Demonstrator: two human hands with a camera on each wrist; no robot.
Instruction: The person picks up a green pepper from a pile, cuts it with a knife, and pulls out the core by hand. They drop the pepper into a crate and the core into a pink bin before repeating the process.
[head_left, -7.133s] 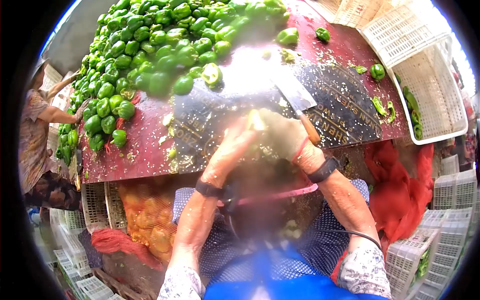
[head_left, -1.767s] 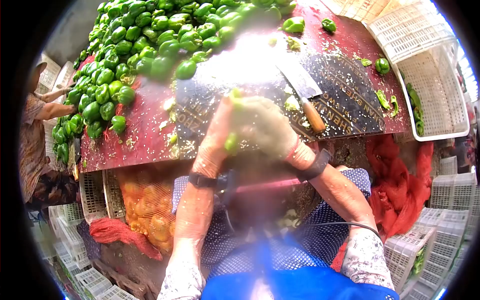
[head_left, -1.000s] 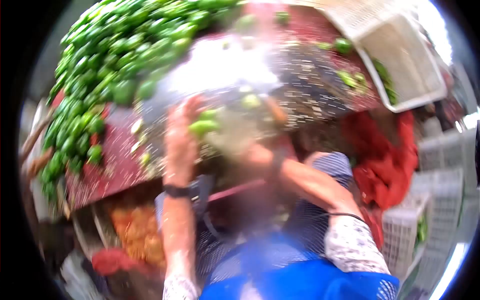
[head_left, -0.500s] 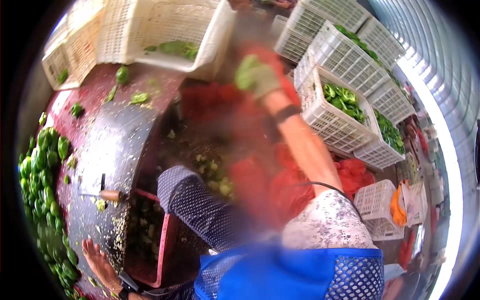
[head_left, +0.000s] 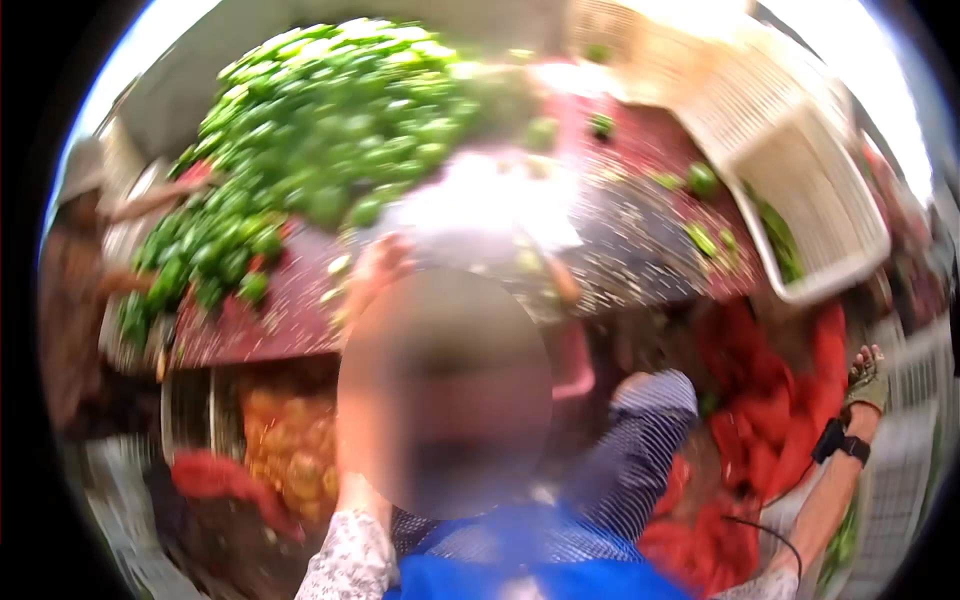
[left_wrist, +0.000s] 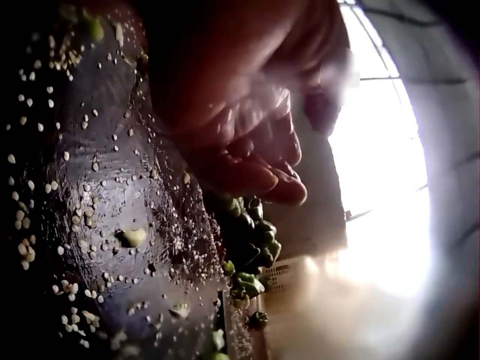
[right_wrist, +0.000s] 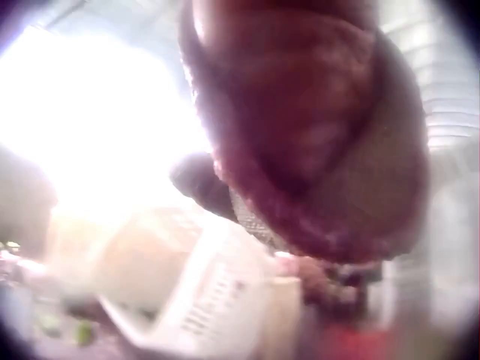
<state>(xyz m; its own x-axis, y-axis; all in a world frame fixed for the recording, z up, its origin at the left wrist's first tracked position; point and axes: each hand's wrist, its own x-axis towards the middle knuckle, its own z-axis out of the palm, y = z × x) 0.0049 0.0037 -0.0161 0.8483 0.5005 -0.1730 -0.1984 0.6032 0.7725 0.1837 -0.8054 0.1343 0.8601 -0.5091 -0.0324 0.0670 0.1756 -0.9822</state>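
My bare left hand [head_left: 378, 270] is over the near left part of the dark board [head_left: 640, 245]. In the left wrist view its fingers [left_wrist: 259, 161] are loosely bent, with nothing between them, above the seed-strewn board. Far to the right, out past the table, is my gloved right hand [head_left: 868, 380], fingers loose and holding nothing visible. The right wrist view shows its glove and palm [right_wrist: 315, 135] close up. A cleaver [head_left: 548, 235] with a wooden handle [head_left: 565, 283] lies on the board. Green peppers [head_left: 330, 130] are heaped at the back left.
A white crate [head_left: 815, 210] with green pieces inside stands tilted at the table's right end. Red netting [head_left: 770, 390] hangs below it. An orange net sack [head_left: 290, 450] sits under the table. Another person [head_left: 80, 290] works at the left. A round blur hides the middle of the head view.
The head view swung right toward stacked crates, then back. My right hand, which held green pepper pieces half a second ago, is now without them. My left hand has stayed by the board.
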